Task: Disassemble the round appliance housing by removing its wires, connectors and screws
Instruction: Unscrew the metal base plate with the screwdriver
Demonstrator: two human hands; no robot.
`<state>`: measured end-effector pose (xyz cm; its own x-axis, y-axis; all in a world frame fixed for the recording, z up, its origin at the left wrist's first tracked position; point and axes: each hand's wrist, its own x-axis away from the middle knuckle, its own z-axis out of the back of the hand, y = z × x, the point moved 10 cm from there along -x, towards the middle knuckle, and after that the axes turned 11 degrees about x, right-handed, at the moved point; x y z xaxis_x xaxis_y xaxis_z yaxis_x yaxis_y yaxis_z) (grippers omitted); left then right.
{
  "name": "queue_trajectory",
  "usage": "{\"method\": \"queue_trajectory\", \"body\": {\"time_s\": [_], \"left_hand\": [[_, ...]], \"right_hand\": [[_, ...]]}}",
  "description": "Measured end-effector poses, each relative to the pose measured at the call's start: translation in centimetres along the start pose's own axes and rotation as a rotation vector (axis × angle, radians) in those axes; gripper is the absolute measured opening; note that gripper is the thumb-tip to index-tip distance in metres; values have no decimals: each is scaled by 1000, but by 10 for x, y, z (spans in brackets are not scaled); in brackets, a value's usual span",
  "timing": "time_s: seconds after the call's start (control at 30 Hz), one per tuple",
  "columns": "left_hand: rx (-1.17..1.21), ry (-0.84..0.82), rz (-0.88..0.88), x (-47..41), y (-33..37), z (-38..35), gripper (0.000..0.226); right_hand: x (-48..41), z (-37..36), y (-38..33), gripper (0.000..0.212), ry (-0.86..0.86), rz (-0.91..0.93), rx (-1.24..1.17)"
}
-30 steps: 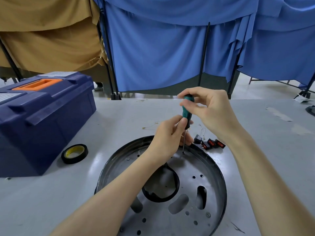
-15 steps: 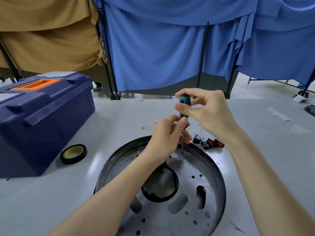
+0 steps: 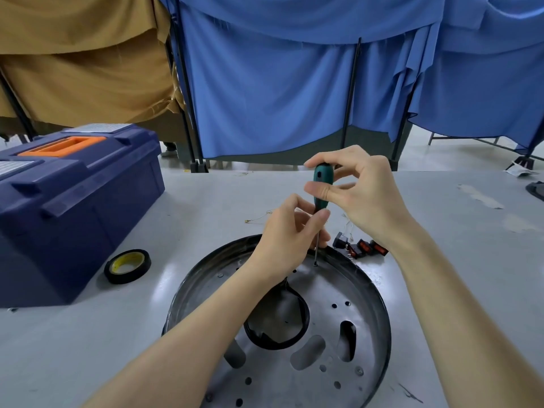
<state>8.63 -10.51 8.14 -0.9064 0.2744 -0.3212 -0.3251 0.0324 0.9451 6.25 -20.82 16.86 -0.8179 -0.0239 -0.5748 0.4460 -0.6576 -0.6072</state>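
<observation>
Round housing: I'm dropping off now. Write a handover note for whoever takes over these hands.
Right hand pinches the screwdriver handle; left hand pinches its shaft just below.
The tip stands on a screw at the far edge of the round housing.
Done: switches and a loose wire lie out on the table beyond the rim.
Left: this screw, plus a second screw near the right rim.

The housing [image 3: 379, 334] is cut off by the lower frame edge, and the left forearm [image 3: 206, 334] covers part of it. The left hand [image 3: 290, 240] hides the upper shaft of the screwdriver [image 3: 322, 184]. The spot under its tip is too small to make out. The toolbox [image 3: 73, 201] runs off the left edge.
</observation>
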Motion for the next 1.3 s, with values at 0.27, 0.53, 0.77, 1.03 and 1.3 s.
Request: {"method": "queue_trajectory", "body": {"time_s": [0.27, 0.53, 0.77, 1.03, 1.3], "left_hand": [[13, -20, -5, 0, 1, -3, 20], [32, 6, -1, 0, 1, -2, 26], [11, 10, 3, 0, 0, 0, 24], [-21, 6, -4, 0, 2, 0, 28], [-15, -2, 8, 1, 1, -1, 33]], "right_hand": [[-2, -2, 1, 27, -28, -8, -106], [-1, -3, -1, 32, -16, -4, -43], [1, -7, -4, 21, -55, 31, 4], [0, -8, -3, 29, -102, 14, -125], [-1, -2, -4, 31, -19, 32, -71]]}}
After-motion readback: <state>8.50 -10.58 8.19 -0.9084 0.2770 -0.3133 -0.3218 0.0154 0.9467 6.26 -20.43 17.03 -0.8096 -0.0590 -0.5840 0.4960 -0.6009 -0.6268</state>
